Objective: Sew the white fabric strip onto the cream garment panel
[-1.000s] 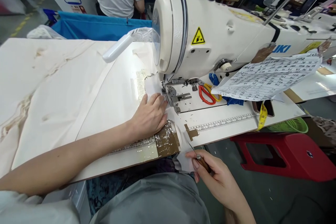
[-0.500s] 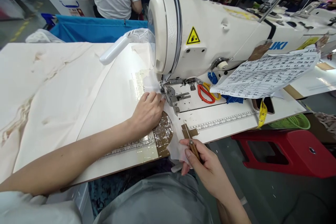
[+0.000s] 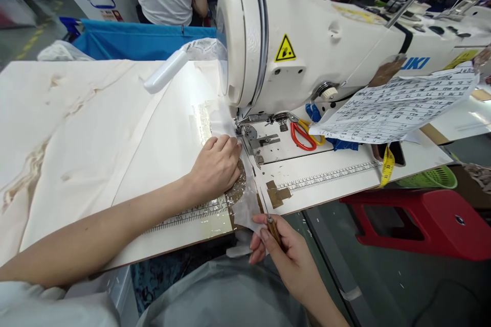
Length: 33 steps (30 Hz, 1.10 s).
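**Hands at the needle: white strip fed across a taped table edge**

At far left, cream cloth (image 3: pixel 76 127) lay smooth and wide over the table (image 3: pixel 184 237), wrinkled only near its outer edge. A printed ruler strip (image 3: pixel 192 213) ran along the table's front edge, under glossy clear tape. The left hand (image 3: pixel 215 168) lay flat and unclenched, palm down, pressing a thin white fabric strip (image 3: pixel 245 204) just beside the metal presser foot (image 3: pixel 251 138). The strip ran from the foot over crinkled brown tape (image 3: pixel 238 189) and hung past the table edge. Below that edge, the right hand (image 3: pixel 282 253) pinched the strip's end and gripped a slim wooden-handled pointed tool (image 3: pixel 273 229).

The rounded white sewing machine (image 3: pixel 326 46) bore a yellow triangular warning sticker (image 3: pixel 285 49) and blue letters reading "UKI". Red-and-yellow scissors (image 3: pixel 305 134) lay on its bed. A printed paper chart (image 3: pixel 399 110) rested against it, writing too small to read. A yellow tape measure (image 3: pixel 386 166) drooped over the right edge, above a red stool (image 3: pixel 418 219).
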### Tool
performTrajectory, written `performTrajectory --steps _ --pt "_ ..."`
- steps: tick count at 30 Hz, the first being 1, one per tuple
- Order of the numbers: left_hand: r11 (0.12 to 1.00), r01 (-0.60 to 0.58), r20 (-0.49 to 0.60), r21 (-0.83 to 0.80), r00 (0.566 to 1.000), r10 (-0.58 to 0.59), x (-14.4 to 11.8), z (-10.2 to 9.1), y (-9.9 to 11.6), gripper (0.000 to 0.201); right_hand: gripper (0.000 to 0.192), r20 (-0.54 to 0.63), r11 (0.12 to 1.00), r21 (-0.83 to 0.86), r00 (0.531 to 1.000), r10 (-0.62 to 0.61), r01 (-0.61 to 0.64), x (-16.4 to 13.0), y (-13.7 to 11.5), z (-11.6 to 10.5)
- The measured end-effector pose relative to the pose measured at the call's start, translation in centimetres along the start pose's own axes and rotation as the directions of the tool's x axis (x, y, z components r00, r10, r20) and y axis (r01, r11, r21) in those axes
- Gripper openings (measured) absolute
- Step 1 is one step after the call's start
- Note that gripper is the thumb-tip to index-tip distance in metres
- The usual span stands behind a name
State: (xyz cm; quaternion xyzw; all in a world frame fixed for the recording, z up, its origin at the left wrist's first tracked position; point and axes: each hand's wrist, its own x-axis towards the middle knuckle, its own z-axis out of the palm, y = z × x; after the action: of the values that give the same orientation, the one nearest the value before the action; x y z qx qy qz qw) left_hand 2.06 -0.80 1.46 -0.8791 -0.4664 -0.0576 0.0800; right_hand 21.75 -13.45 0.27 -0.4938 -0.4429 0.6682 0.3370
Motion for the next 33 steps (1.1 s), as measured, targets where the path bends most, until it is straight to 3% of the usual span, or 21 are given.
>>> performTrajectory --steps 9,15,33 --pt "0.998 0.033 -0.019 -0.057 0.999 -0.034 0.7 1.3 -1.2 0.048 0.025 0.021 0.974 -0.181 0.99 -0.136 0.138 0.0 1.2 -0.8" --pt "0.999 0.013 -0.078 -0.044 0.997 -0.017 0.3 1.2 -0.7 0.047 0.024 0.05 0.953 -0.234 0.981 -0.186 0.192 0.1 0.9 -0.8" --pt "0.998 -0.055 -0.085 -0.038 0.995 0.052 0.0 1.0 0.0 0.046 0.022 0.03 0.898 -0.386 0.976 -0.215 0.21 2.0 -1.9 0.0"
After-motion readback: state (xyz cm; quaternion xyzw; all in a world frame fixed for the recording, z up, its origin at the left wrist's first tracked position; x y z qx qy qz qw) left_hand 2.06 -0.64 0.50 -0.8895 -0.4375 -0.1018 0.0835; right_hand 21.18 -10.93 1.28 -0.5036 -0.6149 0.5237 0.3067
